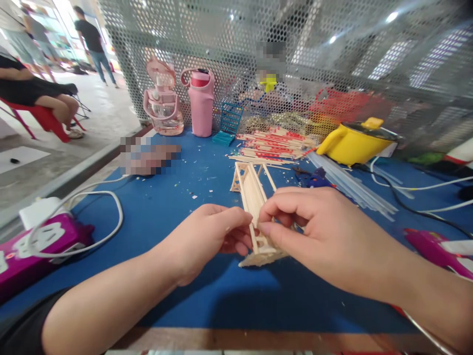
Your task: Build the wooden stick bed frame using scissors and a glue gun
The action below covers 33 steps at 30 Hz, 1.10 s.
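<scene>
A small model made of pale wooden sticks [252,190] lies lengthwise on the blue table surface, its near end between my hands. My left hand [221,229] is closed at the model's left side, thumb and fingers pinched around its left edge stick. On the right, my right hand [299,217] has thumb and index finger pressed together over the model's near part; whatever is between those fingertips is too small to make out. Behind the model is a pile of thin sticks with red ends [277,143].
Pink bottles [202,103] and a teal stand [228,123] stand by the perforated metal screen [221,44]. A yellow pot [354,143], clear glue sticks [354,185] and cables lie right. A purple power strip [44,246] is left. People are in the left background.
</scene>
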Available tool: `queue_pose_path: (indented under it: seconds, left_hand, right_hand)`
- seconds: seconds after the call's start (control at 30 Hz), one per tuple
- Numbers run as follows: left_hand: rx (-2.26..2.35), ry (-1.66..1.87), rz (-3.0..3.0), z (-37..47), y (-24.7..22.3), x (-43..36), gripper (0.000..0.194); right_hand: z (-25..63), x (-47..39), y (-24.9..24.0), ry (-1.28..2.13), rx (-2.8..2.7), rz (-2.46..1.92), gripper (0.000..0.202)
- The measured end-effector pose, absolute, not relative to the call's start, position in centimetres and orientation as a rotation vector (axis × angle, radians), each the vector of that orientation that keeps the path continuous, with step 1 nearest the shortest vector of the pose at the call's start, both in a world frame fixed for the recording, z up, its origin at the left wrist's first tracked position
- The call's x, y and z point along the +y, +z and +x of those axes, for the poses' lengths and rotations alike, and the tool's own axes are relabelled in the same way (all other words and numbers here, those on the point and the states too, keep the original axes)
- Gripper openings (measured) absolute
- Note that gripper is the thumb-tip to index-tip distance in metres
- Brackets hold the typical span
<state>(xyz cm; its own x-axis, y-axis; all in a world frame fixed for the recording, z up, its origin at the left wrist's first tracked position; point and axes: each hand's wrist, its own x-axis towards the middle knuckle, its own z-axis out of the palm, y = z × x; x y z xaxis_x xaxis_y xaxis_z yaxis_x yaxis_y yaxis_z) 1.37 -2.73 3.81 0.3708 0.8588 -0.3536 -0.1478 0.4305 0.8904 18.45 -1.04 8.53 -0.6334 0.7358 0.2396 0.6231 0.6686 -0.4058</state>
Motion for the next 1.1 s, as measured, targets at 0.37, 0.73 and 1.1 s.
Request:
queue_pose_path:
  seconds: [0.37, 0.73, 1.1]
  left_hand:
    - [1.029, 0.700, 0.904, 1.0, 4.8, -2.8, 0.024]
    - [1.015, 0.708, 0.870, 1.1, 4.6, -2.9, 0.021]
    - [0.996, 0.736, 0.884, 1.1, 4.3, -2.7, 0.022]
  right_hand:
    - [19.0, -1.5, 8.4, 0.168, -2.579, -0.844, 0.016]
    - [20.1, -2.1, 6.4, 0.198, -2.372, -0.797, 0.020]
    - [20.6, -2.2, 6.5, -0.053, -2.548, -0.660, 0.030]
